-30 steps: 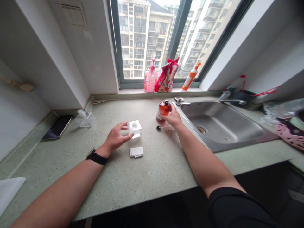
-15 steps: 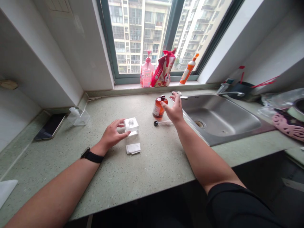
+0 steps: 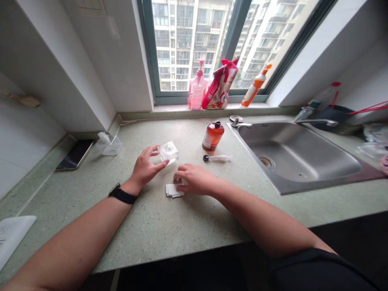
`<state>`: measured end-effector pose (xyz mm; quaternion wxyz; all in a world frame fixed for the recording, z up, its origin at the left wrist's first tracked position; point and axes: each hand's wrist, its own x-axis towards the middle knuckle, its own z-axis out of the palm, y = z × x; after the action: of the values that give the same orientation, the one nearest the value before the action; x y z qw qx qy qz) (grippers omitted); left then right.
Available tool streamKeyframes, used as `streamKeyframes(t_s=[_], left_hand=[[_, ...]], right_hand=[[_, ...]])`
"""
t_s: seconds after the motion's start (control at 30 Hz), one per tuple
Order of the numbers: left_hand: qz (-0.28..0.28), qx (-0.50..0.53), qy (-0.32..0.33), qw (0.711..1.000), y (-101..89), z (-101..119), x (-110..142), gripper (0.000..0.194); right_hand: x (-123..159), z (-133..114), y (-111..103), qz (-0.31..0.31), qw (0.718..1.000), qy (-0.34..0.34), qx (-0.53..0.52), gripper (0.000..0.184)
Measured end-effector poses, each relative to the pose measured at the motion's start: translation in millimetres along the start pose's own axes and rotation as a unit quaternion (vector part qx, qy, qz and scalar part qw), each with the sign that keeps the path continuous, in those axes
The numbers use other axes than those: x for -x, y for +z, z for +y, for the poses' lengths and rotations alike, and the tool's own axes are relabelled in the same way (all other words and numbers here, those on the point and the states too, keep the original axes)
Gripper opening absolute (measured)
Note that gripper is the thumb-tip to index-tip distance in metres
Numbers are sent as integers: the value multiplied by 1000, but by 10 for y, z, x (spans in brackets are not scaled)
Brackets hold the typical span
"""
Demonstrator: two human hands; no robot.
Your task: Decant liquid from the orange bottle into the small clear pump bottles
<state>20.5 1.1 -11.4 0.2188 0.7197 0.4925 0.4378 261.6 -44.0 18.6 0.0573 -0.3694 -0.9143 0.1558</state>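
Note:
My left hand (image 3: 148, 163), with a black-banded watch on its wrist, grips a clear square bottle (image 3: 169, 151) by its left side, thumb in front and fingers behind. The bottle looks slightly tilted, with a round opening in its top. My right hand (image 3: 195, 178) is low over a folded white tissue (image 3: 172, 190), fingers curved and apart from the thumb at its right edge. The tissue lies flat on the counter. Behind, an amber bottle (image 3: 213, 137) stands uncapped. In front of it lies a dropper-like pump top (image 3: 216, 158) with a black end and clear tube.
A steel sink (image 3: 285, 188) is set into the speckled counter (image 3: 145, 230) on the right. At left are a clear pump-like piece (image 3: 109, 144) and a phone (image 3: 75, 154). A pink pump bottle (image 3: 197, 91), red bag (image 3: 220, 87) and orange bottle (image 3: 254, 88) line the windowsill.
My right hand has moved from beside the amber bottle down and left to the folded tissue. The clear square bottle has tilted a little in my left hand. The view has shifted left.

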Motion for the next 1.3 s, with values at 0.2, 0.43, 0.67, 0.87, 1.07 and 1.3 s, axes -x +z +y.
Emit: streamKeyframes(t_s=[0.2, 0.43, 0.67, 0.87, 1.07, 1.3], left_hand=[[-9, 2, 13, 1000, 11, 6, 10, 69], [-17, -15, 43, 999, -6, -4, 17, 63], [-44, -29, 90, 995, -18, 63, 49, 63], [-85, -54, 152, 983, -16, 131, 72, 63], [-91, -81, 171, 978, -7, 151, 80, 65], [-87, -96, 175, 976, 12, 159, 87, 66]], right_hand=[[6, 7, -5, -18, 994, -36, -106, 7], [-92, 287, 11, 125, 869, -10, -478, 28], [-107, 521, -55, 479, 813, 135, -301, 23], [-54, 395, -51, 479, 865, 63, -133, 7], [-25, 282, -69, 461, 885, 38, -59, 11], [-20, 245, -77, 491, 869, 31, -48, 11]])
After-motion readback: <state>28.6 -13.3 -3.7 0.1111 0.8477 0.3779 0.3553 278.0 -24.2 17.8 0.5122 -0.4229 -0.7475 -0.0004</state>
